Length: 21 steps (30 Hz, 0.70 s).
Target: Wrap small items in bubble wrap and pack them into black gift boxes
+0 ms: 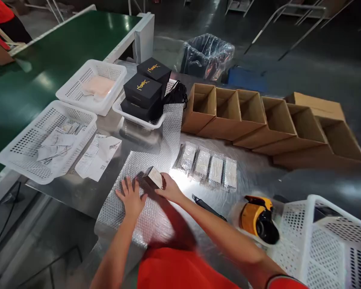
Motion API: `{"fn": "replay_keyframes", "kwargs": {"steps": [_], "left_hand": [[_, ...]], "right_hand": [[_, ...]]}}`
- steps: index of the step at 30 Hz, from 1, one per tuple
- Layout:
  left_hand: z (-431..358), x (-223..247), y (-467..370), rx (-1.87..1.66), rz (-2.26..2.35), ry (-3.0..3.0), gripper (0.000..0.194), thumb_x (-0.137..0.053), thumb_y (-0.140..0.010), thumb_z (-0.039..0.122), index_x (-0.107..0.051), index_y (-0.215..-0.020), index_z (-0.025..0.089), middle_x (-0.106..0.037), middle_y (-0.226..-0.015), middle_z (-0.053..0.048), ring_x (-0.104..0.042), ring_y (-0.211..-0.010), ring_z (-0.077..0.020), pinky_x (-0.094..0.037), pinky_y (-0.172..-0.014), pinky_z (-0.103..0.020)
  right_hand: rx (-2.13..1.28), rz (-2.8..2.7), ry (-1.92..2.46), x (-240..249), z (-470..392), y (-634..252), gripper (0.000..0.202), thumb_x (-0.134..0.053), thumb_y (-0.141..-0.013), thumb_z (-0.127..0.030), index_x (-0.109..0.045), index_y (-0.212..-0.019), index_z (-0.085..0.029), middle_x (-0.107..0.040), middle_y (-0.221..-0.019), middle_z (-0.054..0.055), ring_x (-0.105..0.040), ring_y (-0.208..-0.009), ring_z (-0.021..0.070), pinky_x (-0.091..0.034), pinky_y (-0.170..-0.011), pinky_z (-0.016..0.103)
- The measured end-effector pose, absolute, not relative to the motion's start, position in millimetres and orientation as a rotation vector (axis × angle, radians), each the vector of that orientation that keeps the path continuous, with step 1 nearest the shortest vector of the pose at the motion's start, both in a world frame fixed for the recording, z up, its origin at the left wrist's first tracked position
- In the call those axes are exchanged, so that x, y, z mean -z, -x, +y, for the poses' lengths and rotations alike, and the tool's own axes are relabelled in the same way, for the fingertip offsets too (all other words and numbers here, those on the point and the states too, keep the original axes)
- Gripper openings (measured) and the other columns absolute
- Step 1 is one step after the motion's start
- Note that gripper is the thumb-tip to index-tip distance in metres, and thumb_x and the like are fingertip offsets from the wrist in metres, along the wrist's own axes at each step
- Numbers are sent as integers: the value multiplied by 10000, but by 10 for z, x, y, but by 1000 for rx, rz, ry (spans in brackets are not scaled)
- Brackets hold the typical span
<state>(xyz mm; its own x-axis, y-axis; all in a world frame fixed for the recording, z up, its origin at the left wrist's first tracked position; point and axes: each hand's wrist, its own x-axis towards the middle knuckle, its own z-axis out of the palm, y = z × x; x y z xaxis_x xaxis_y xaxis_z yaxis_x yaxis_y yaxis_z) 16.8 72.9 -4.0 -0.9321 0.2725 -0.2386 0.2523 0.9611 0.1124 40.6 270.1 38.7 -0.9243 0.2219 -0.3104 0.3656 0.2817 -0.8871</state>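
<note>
My left hand (132,198) lies flat with fingers spread on a sheet of bubble wrap (117,210). In my right hand (171,188) is a small box (154,178) with a pale top and dark sides, pinched at its right end just above the bubble wrap. Several bubble-wrapped packets (215,169) lie in a row to the right of it. A black utility knife (207,206) rests on the metal table near my right forearm. Past the far end of the wrap, black boxes with gold lettering (142,89) are stacked in a white basket (150,125).
Open cardboard boxes (252,108) stand in a row at the back right. White baskets (90,114) and paper slips (98,156) are on the left, beside a green conveyor (78,40). A yellow tape dispenser (254,216) and a white crate (309,241) occupy the right.
</note>
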Motion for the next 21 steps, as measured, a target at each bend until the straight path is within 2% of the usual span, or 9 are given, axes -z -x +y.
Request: {"fn": "replay_keyframes", "kwargs": {"steps": [5,9,12,16,21], "left_hand": [[642,126,-380,-192,2737,-171,737,-476,-928,522,-220,-1574,275,-88,-1685,-145,-53,-1511,-489,-126,-1088,-806],[628,201,-414,-216,2737,-175,754,-464,-927,540,-190,-1578,276,-68,-1688,-135,-33,-1515,-481,-111,-1091,-805],[659,211,-411,-190,2757,-165,771,-480,-920,539,-195,-1579,258,-81,-1687,-139,-37,-1514,-481,-93,-1095,-805],[727,188,-388,-188,2755,-125,786,-515,-911,512,-204,-1581,247,-86,-1686,-138,-60,-1510,-486,-95,-1089,-812],[765,201,-358,-253,2735,-119,783,-528,-908,482,-209,-1582,243,-76,-1684,-138,-35,-1510,-492,-79,-1095,-807]], "right_hand": [[1660,2397,-599,-63,2785,-200,381,-720,-579,-229,-546,-918,-223,-531,-815,-31,-507,-725,168,-450,-706,340],[1693,2362,-585,-26,2906,-151,381,-753,-575,-260,-536,-887,-227,-505,-753,-46,-485,-705,168,-428,-669,318],[1399,2570,-499,-187,2831,15,399,-717,-631,-287,-554,-985,-204,-552,-893,13,-521,-813,209,-447,-737,341],[995,2848,-231,-362,2535,372,497,-648,-712,-238,-552,-1195,-175,-559,-1141,114,-525,-1002,266,-435,-875,368],[651,2845,-55,-221,2214,670,601,-610,-759,-205,-490,-1340,-109,-534,-1257,177,-491,-1121,313,-380,-972,416]]}}
